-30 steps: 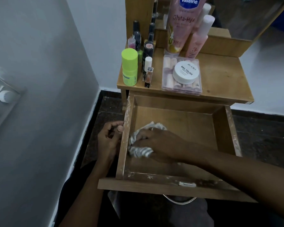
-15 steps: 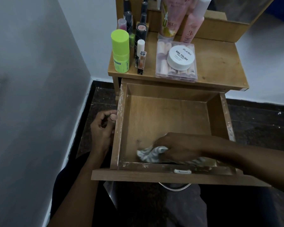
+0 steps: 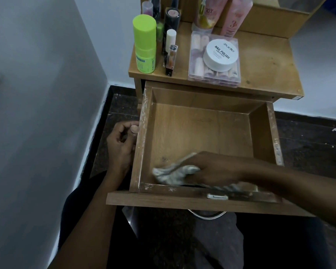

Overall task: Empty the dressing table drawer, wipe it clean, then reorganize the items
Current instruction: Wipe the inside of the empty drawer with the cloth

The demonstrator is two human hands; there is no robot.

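The wooden drawer (image 3: pixel 260 133) is pulled out of the dressing table and holds nothing but a crumpled grey-white cloth (image 3: pixel 173 173) at its front left corner. My right hand (image 3: pixel 215 171) reaches in from the right and presses down on the cloth, its fingers bent over it. My left hand (image 3: pixel 122 142) sits outside the drawer's left wall, fingers curled, thumb tip against the wall's rim. The items stand on the table top: a lime-green bottle (image 3: pixel 145 43), a white nail polish remover tub (image 3: pixel 220 55) on a clear case (image 3: pixel 198 68), slim tubes, pink bottles.
A grey wall (image 3: pixel 37 123) runs close along the left. Dark floor (image 3: pixel 308 148) surrounds the table. The drawer's front panel (image 3: pixel 182 202) has a metal handle (image 3: pixel 206 215) below it. My lap in dark clothing lies under the drawer.
My right hand dragged the cloth from the drawer's mid-left floor down to the front left corner. My left hand stayed at the left wall. The camera tilted down.
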